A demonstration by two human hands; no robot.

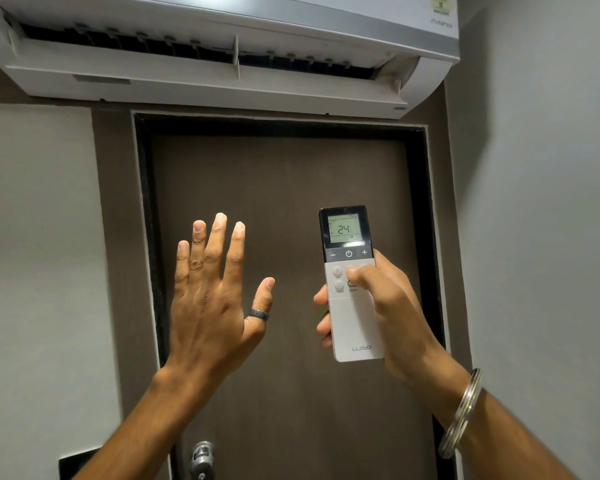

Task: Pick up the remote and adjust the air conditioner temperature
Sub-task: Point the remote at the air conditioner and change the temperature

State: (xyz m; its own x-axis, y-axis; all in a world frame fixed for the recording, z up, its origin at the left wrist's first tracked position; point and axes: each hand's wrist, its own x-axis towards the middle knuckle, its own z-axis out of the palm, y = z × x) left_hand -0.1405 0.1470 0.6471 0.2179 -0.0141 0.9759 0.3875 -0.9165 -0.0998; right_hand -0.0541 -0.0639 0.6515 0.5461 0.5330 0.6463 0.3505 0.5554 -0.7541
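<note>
Before brown door point(284, 202), beneath wall-mounted air conditioner point(222, 46) with louvre open: right hand point(381, 306) holds Lloyd remote point(352, 289) upright, fingers wrapped around lower body, thumb point(359, 273) resting on button row below power key; display point(346, 229) reads 24; left hand point(208, 299) raised beside remote, apart from it, fingers spread wide, holding nothing; dark ring point(260, 314) on thumb; steel bangle point(461, 414) on right wrist. Judgement: pickup done, adjustment step in hand; next move calls for thumb shifting up to plus or minus key, remote aimed at unit.
</note>
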